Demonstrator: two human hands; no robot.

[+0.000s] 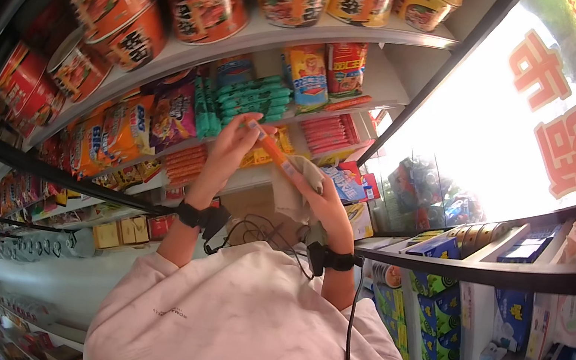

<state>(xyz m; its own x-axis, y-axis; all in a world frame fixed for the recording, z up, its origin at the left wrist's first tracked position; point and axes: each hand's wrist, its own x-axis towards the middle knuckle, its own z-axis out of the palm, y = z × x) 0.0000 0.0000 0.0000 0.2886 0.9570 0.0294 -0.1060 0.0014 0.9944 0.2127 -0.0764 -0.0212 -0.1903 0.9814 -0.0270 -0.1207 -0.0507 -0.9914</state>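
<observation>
A slim orange stick-shaped packet [274,151] is held slantwise in front of my chest, above the lower shelf. Its upper left end is pinched in the fingers of my left hand [232,142]. My right hand [331,208] is closed around a pale greyish cloth [287,193], which wraps the packet's lower right end. Just beyond my left hand lie several teal stick packets [252,95] on the shelf. Pink stick packets [329,134] lie beyond my right hand, and orange ones [192,165] are left of my left wrist.
Noodle tubs [209,13] stand stacked on the upper shelf [265,39]. Snack bags [127,128] fill the shelf at the left. A bright window [477,127] and a dark-edged counter [492,271] with boxes are on the right. A black cable [351,341] hangs by my right arm.
</observation>
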